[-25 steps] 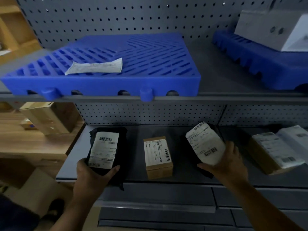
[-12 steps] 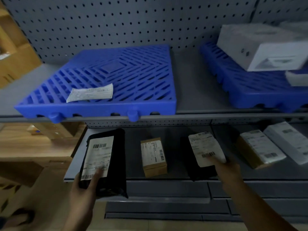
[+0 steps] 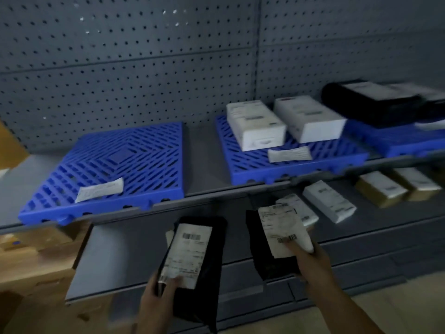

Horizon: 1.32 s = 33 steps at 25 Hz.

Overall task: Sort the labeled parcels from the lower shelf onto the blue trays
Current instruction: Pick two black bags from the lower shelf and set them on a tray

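**Both parcels lifted clear; view swung right**

Left hand (image 3: 159,300) grips the left parcel (image 3: 214,273): thumb pressed on the label's lower edge, fingers hidden behind.
Right hand (image 3: 310,259) grips the right parcel (image 3: 274,268): thumb on the barcode, fingers curled under.
A second ago both parcels were at the lower shelf (image 3: 108,256). Now both are held out before its edge, below the trays.
Left tray (image 3: 115,165) bears only a slip (image 3: 100,190); middle tray (image 3: 240,165) holds two white boxes (image 3: 255,124).
Judgement: pick done, placing comes next.
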{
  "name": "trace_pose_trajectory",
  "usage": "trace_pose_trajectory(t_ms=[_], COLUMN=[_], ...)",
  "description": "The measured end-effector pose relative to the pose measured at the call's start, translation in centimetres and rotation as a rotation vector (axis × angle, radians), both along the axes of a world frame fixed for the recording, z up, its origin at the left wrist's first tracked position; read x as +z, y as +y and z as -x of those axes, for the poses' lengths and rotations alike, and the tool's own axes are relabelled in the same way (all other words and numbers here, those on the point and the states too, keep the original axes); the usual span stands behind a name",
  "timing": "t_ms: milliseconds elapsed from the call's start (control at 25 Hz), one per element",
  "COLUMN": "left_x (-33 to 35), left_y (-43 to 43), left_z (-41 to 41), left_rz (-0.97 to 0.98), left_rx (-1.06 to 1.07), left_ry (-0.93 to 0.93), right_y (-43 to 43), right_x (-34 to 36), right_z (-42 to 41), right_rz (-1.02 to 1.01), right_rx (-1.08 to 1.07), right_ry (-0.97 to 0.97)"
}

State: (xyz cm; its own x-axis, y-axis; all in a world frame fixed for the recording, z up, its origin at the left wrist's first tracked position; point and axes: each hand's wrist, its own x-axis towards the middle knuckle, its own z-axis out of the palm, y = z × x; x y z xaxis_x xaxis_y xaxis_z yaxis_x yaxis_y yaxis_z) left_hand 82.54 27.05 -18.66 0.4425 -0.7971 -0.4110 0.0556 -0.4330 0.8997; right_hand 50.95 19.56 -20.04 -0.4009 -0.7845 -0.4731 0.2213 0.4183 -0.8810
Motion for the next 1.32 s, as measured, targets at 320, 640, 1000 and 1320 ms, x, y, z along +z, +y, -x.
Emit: trace_pose_trajectory(t_ms=[320,640,1000,1320], left_x=[2.5,7.6,16.8,23.7], left_y=[0.0,1.1,-3.7,-10.3], left_z=[14.2,25.3,38.2,46.1], left_rz=[-0.014,0.100,0.314,0.512], left_rx=[-0.369,-0.568,-0.521,-0.267], left_ry=[0.186,0.405,0.454,0.473], right_y=[12.1,19.1,12.8,2.5], right_x=[5.3,12.5,21.4,26.7], right_z=[9.0,17.8,31.2,42.2], right_rz=[0.124,0.260,0.438,0.492], right_rx=[-0.382,-0.621,-0.481,-0.295], right_ry=[0.015,-0.054,-0.091,-0.121])
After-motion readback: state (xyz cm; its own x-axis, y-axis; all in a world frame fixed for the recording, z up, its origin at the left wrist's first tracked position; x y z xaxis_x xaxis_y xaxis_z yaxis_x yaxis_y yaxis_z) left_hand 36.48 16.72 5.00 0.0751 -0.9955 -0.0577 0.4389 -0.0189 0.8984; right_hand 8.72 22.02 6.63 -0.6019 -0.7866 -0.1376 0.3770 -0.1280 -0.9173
